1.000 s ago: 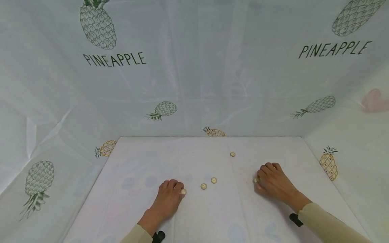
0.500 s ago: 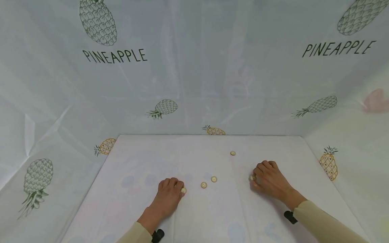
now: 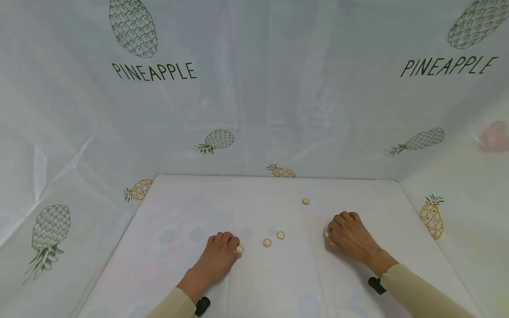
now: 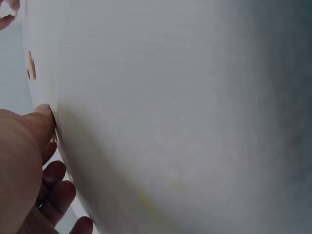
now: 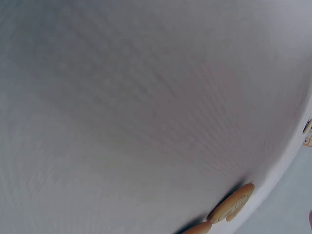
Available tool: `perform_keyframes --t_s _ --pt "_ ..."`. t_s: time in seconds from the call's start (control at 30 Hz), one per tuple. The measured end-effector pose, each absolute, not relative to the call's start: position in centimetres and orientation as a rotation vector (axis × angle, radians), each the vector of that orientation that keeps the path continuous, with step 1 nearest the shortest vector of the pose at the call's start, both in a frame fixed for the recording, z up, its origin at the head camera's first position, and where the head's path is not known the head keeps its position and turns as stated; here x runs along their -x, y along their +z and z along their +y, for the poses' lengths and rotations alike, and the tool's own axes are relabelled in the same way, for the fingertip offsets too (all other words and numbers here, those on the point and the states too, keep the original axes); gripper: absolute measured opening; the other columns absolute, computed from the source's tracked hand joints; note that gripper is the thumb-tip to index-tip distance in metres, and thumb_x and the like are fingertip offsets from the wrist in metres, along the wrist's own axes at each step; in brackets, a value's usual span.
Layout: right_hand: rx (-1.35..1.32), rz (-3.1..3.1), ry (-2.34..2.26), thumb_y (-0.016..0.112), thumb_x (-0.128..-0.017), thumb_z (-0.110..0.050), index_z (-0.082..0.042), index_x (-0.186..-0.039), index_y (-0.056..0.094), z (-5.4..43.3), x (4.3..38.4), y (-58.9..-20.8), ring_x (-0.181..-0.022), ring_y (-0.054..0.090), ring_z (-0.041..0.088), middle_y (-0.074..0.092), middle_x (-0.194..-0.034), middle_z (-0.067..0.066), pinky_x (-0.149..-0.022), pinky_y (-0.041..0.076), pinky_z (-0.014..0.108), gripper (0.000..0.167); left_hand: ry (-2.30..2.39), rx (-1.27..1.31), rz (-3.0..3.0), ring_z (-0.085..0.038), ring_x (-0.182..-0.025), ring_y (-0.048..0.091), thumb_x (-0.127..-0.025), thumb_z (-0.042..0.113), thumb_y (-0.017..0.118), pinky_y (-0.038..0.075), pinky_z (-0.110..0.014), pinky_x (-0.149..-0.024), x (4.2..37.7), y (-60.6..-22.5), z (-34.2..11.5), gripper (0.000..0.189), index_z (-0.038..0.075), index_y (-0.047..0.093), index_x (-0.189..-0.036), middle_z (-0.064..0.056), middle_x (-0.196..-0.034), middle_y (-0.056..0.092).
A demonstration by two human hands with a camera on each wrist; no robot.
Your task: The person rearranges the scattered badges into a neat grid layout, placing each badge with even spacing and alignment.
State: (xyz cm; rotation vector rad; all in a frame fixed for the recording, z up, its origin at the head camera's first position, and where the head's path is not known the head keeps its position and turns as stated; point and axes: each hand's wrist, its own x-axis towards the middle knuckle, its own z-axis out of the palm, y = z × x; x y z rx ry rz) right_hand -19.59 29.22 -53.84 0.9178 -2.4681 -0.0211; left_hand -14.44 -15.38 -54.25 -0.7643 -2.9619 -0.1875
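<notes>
My left hand (image 3: 218, 256), fingers curled, pinches a small round wooden game piece (image 3: 239, 249) by its edge, low on the white tabletop. In the left wrist view the thumb (image 4: 45, 114) hides that piece. At the right, my right hand (image 3: 351, 236) holds another game piece (image 3: 328, 233) between thumb and fingers, close to the cloth. The right wrist view shows this piece (image 5: 236, 202) as a pale disc with engraved rings, a fingertip (image 5: 197, 228) against its edge. Between the hands lie two more pieces, one nearer the left (image 3: 267, 242) and one slightly farther back (image 3: 280, 235).
Another round piece (image 3: 305, 201) lies toward the back of the white-covered table (image 3: 191, 194). A pale pineapple-print sheet (image 3: 254, 88) rises behind and along both sides. Dark wrist cameras (image 3: 377, 285) sit under the beige sleeves (image 3: 417, 289).
My right hand has slid a little to the left with its game piece. My left hand and the pieces lying on the table stay in place; the head view shifted slightly.
</notes>
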Motion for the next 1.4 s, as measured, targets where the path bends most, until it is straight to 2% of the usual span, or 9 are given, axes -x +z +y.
perform_keyframes --t_s 0.17,0.37,0.73,1.07,1.4 --pt "-0.917 -2.462 -0.030 0.072 -0.080 -0.030 -0.010 -0.087 0.063 29.1 19.7 -53.8 -0.086 0.055 0.027 0.060 -0.087 0.004 -0.085 0.047 0.052 0.023 -0.219 0.768 -2.943 -0.021 -0.109 0.054 -0.100 0.033 0.074 0.048 -0.048 -0.096 14.5 -54.0 -15.5 0.025 0.016 0.064 -0.116 -0.001 -0.116 0.060" --pt "-0.907 -2.476 -0.025 0.074 -0.080 -0.029 -0.010 -0.087 0.064 28.9 19.6 -53.6 -0.087 0.055 0.026 0.061 -0.088 0.004 -0.086 0.047 0.052 0.023 -0.065 0.858 -2.872 -0.021 -0.101 0.051 -0.101 0.029 0.072 0.048 -0.046 -0.091 14.5 -53.9 -15.3 0.023 0.012 0.061 -0.113 -0.004 -0.111 0.059" --pt "-0.921 -2.450 0.014 0.070 -0.082 -0.029 -0.009 -0.088 0.063 27.6 20.6 -53.0 -0.087 0.054 0.028 0.060 -0.088 0.005 -0.087 0.046 0.052 0.022 -0.063 0.809 -2.968 -0.020 -0.101 0.048 -0.104 0.026 0.069 0.047 -0.046 -0.094 14.4 -54.2 -15.3 0.023 0.012 0.058 -0.119 -0.004 -0.114 0.059" --pt "-0.896 -2.482 0.034 0.079 -0.081 -0.028 -0.010 -0.089 0.067 26.2 22.6 -52.0 -0.089 0.055 0.027 0.062 -0.090 0.004 -0.088 0.045 0.052 0.023 -0.075 0.781 -2.995 -0.020 -0.103 0.049 -0.104 0.027 0.069 0.048 -0.048 -0.097 14.1 -54.0 -15.1 0.026 0.011 0.058 -0.121 -0.004 -0.115 0.059" --pt "-0.873 -2.515 0.019 0.082 -0.084 -0.029 -0.010 -0.090 0.070 24.0 25.9 -51.2 -0.089 0.054 0.027 0.066 -0.092 0.005 -0.087 0.046 0.052 0.023 -0.105 0.782 -2.991 -0.020 -0.103 0.050 -0.105 0.027 0.068 0.048 -0.048 -0.097 14.1 -54.0 -15.0 0.024 0.012 0.058 -0.120 -0.004 -0.116 0.059"
